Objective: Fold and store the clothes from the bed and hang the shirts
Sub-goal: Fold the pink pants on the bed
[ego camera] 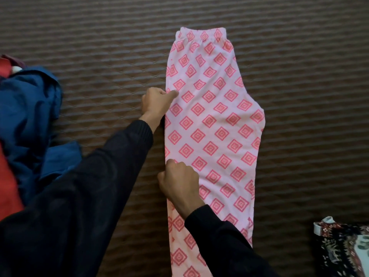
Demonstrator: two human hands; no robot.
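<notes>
Our right hand (pixel 177 184), nearest, pinches the pink trousers' (pixel 215 124) nine-o'clock edge; our left hand (pixel 155 103) pinches it farther up. They lie lengthwise on the bed (pixel 99 37). Uneven pulls could skew the fold.

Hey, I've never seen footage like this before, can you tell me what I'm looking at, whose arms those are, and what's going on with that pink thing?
This is one picture from a camera worn on a person's head, looking down at their own two arms in dark sleeves. There is no machine here.

Below is a brown quilted bedcover. On it lie pale pink trousers with a red diamond print, laid flat with the elastic waistband at the far end.

The left hand and the right hand each pinch the trousers' left edge, fingers curled.

At the left sits a heap of blue cloth with some red fabric beside it. At the lower right is a dark flower-patterned cloth.
</notes>
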